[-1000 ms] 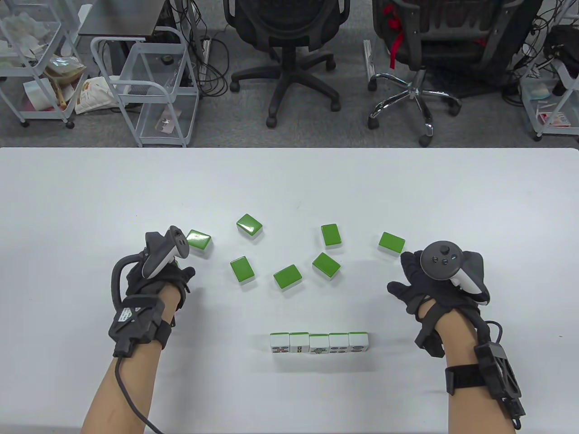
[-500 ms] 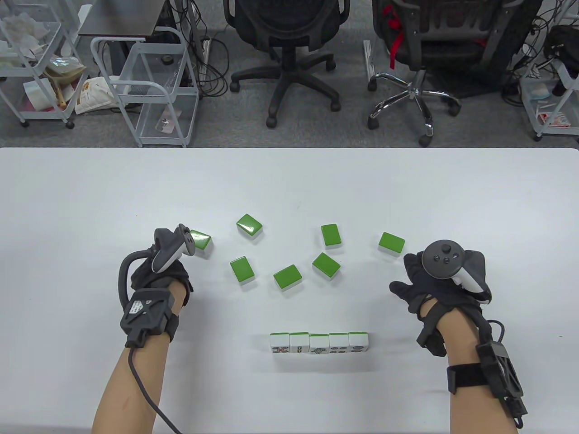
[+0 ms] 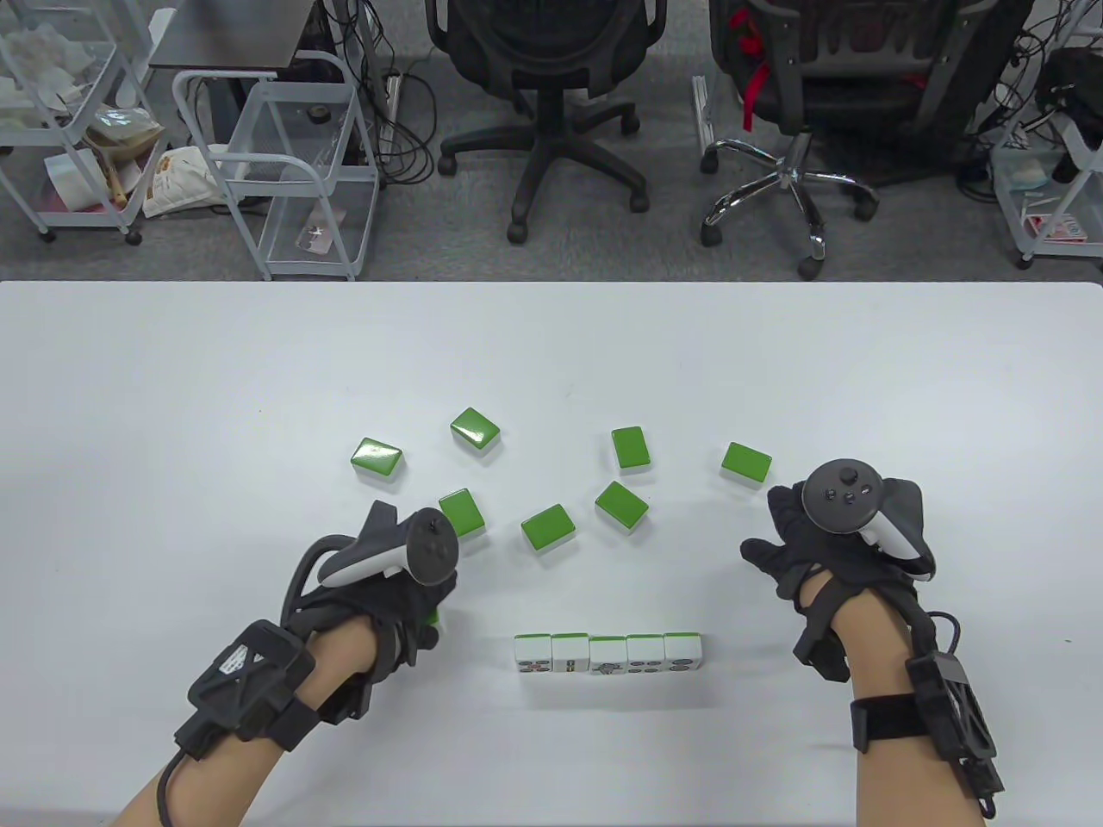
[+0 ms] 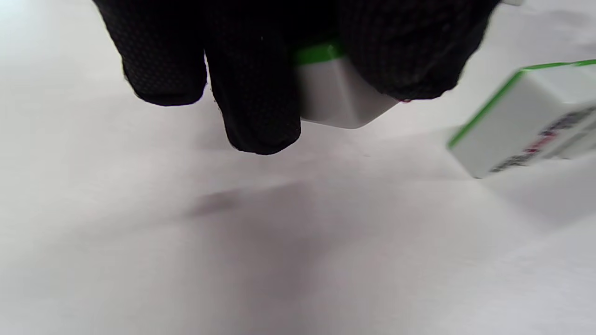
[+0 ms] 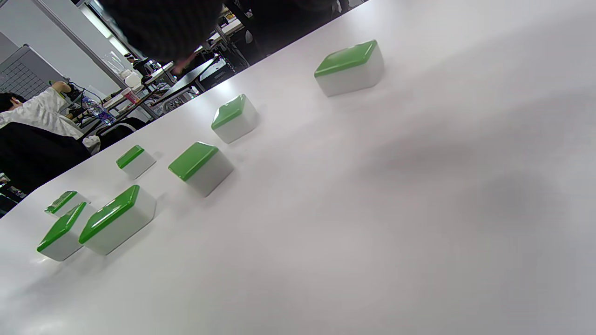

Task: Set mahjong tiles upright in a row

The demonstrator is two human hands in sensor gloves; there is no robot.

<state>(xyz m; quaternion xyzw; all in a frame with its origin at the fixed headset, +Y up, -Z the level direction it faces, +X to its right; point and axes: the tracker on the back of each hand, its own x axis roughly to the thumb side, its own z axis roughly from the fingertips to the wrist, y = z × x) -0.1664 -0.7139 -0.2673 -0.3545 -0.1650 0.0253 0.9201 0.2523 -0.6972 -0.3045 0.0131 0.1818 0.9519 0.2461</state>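
Several mahjong tiles stand upright in a row [image 3: 607,653] near the table's front, faces toward me. Several green-backed tiles lie face down further back, such as one at the far left [image 3: 377,455] and one at the right [image 3: 746,463]. My left hand [image 3: 425,622] is just left of the row and holds a green-backed tile [image 4: 340,102] between thumb and fingers above the table. The row's left end [image 4: 521,121] shows at the right of the left wrist view. My right hand [image 3: 763,521] rests open and empty on the table, near the rightmost loose tile [image 5: 350,67].
The white table [image 3: 172,388] ends at a far edge, with office chairs [image 3: 543,103] and wire carts [image 3: 293,164] beyond it. Loose tiles [image 3: 546,527] lie between my hands and behind the row.
My left hand has moved from the far-left loose tile toward me and to the right, ending beside the row's left end with a tile in its fingers. The right hand has stayed put.
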